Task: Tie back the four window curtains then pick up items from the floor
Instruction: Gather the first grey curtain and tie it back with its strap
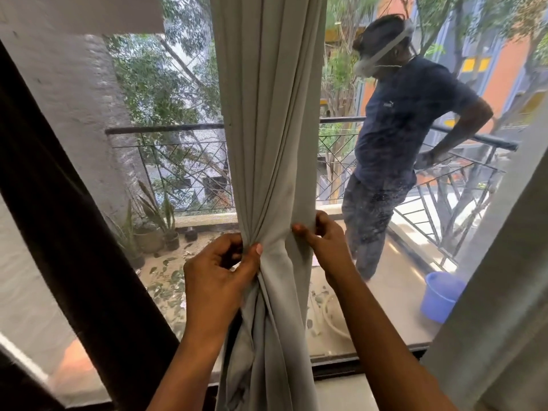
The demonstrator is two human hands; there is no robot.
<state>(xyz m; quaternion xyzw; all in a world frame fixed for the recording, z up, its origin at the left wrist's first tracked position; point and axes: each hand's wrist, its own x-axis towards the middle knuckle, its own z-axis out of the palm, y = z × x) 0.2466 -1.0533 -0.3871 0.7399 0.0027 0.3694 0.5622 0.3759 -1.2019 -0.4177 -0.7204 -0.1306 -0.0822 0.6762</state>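
left hand [218,272] and right hand [324,243] pinch opposite edges of the gathered grey curtain [272,114], window [166,173] showing either side.

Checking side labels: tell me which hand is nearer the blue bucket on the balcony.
Right. The right hand pinches the curtain up and left of the blue bucket; the left hand grips the curtain's other side, even farther left.

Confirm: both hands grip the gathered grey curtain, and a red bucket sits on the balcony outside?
Wrong colour: the head view shows a blue bucket on the balcony outside. The left hand and right hand do grip the gathered grey curtain.
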